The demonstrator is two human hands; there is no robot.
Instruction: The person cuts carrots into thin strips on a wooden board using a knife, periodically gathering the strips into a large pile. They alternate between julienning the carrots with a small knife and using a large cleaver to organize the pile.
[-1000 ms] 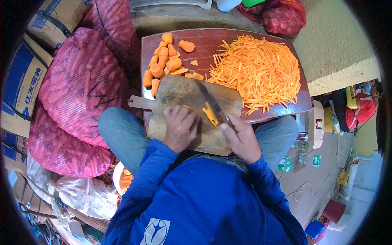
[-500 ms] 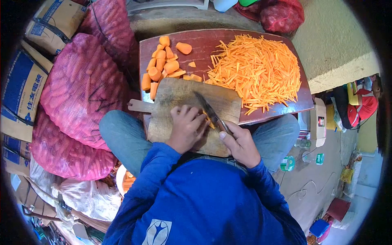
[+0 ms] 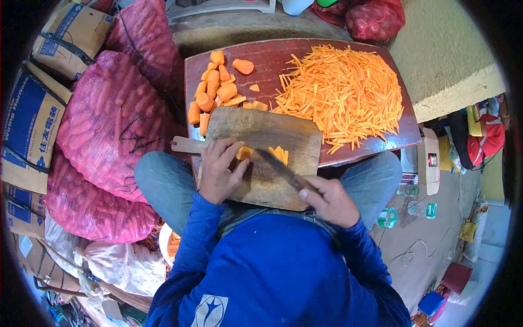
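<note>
My right hand is wrapped round the handle of a knife, its dark blade pointing to the upper left over the wooden cutting board. On the board's left side, my left hand has its fingertips and thumb around a short carrot chunk. A small bunch of cut carrot strips lies just beyond the blade. Behind the board, several peeled carrot pieces are piled at the left. A large heap of shredded carrot covers the right part of the red table.
Pink mesh sacks and cardboard boxes stand at the left. A white container with carrots sits by my left leg. Plastic bottles are on the floor at right, beside a concrete ledge.
My left hand has moved left, now at a carrot chunk, apart from the cut strips. The knife has shifted slightly down and right, and the strips lie uncovered on the board.
</note>
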